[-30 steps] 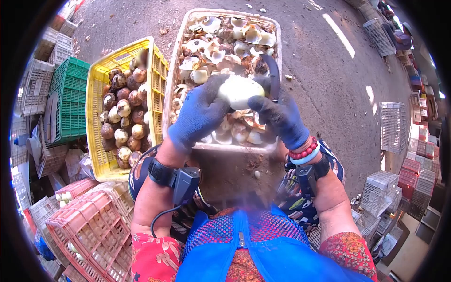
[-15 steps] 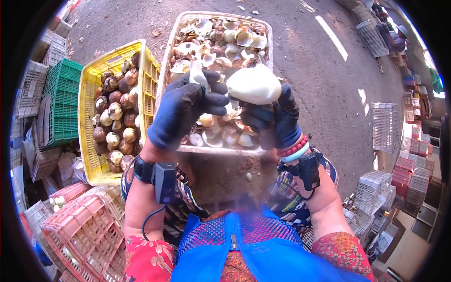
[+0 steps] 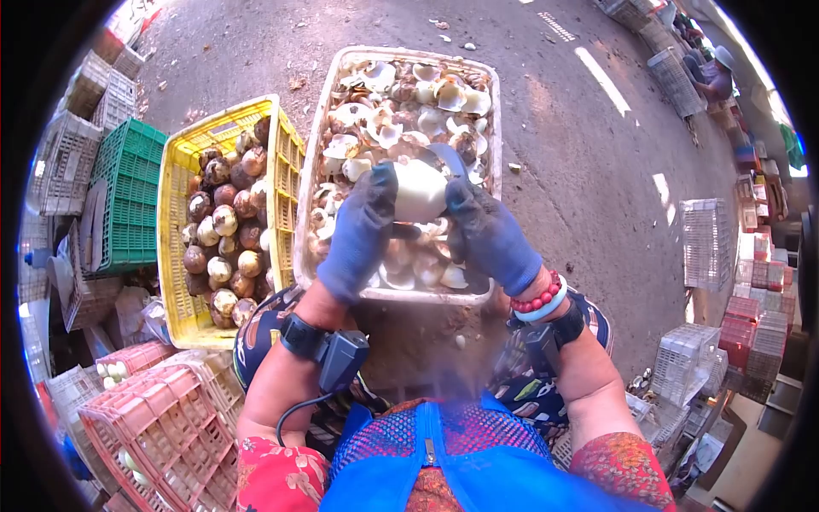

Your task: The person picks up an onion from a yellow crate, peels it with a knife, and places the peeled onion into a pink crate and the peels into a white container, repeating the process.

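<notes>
Between my gloved hands, above the white crate, is a smooth white bulb [image 3: 419,191]. My left hand [image 3: 365,224] is closed on its left side. My right hand [image 3: 488,229] is at the bulb's right side, fingers bent, with a dark blade-like tool [image 3: 448,160] projecting from its top toward the bulb; the grip is hidden. Below them the white crate [image 3: 304,247] holds many peeled pale and brown scales. To the left, a yellow crate [image 3: 175,294] holds many brown-skinned bulbs [image 3: 224,220].
A green crate [image 3: 132,200] stands beyond the yellow one at the left. Pink crates [image 3: 158,418] are at the lower left. White crates [image 3: 705,243] and red crates [image 3: 740,328] line the right side. A person [image 3: 718,78] sits at the upper right.
Both hands have come together on the white bulb, my left hand moving right onto it. The pale piece my left hand held is no longer visible. The blade-like tool now shows.
</notes>
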Available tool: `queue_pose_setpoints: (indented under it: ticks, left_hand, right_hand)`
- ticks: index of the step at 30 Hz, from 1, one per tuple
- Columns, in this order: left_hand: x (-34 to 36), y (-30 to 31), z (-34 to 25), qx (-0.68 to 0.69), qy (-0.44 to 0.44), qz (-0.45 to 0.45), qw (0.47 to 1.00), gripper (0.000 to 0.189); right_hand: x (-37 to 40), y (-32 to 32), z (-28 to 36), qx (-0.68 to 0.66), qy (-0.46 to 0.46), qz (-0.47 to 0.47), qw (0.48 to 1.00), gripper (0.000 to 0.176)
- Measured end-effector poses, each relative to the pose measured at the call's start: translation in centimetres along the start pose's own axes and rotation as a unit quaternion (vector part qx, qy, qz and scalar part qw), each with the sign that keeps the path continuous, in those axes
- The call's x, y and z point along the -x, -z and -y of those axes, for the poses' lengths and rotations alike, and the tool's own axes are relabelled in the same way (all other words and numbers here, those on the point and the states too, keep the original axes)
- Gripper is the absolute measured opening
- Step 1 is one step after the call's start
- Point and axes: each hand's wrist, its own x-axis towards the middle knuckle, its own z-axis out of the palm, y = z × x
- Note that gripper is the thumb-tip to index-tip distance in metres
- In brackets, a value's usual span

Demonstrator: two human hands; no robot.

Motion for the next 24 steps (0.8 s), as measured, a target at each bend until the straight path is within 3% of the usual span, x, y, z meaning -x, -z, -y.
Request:
queue_pose_setpoints:
  ticks: [2,8,10,11,13,16,18,20,23,24]
  left_hand:
    - [0.5,-0.5,-0.6,-0.055,-0.012,-0.025,0.998,0.046]
    - [0.7,-0.9,0.1,-0.266,-0.210,-0.071,0.938,0.030]
    - [0.5,-0.8,1.1,-0.271,-0.243,-0.108,0.925,0.028]
    - [0.4,-0.8,1.3,-0.273,-0.259,-0.127,0.918,0.028]
    - [0.0,-0.5,1.2,-0.275,-0.269,-0.125,0.915,0.023]
    - [0.3,-1.1,1.0,-0.172,-0.209,-0.147,0.952,0.020]
    - [0.4,-0.7,0.5,-0.248,-0.224,-0.115,0.935,0.020]
    - [0.0,1.5,-0.4,-0.490,-0.307,-0.020,0.815,0.030]
    - [-0.5,2.0,-0.4,-0.422,-0.266,0.051,0.865,0.037]
    - [-1.3,2.9,1.9,-0.439,-0.243,-0.016,0.865,0.035]
  right_hand:
    - [1.1,-1.0,1.7,0.009,0.006,-0.007,1.000,0.078]
    - [1.2,-1.9,1.5,-0.057,0.049,-0.027,0.997,0.091]
    - [0.8,-1.9,0.1,-0.082,0.064,-0.052,0.993,0.088]
    - [0.4,-1.4,-1.1,-0.100,0.051,-0.036,0.993,0.079]
    - [-0.5,-0.6,-2.6,-0.136,0.025,-0.004,0.990,0.061]
    - [-0.8,-0.5,-3.0,-0.194,0.052,0.018,0.980,0.059]
    - [-0.6,-0.7,-2.6,-0.255,0.086,0.063,0.961,0.063]
    - [-0.5,-0.7,-2.6,-0.305,0.096,0.093,0.943,0.066]
    - [-0.3,0.1,-2.8,-0.330,0.072,0.113,0.934,0.068]
    - [-0.5,0.7,-2.6,-0.317,0.063,0.122,0.939,0.069]
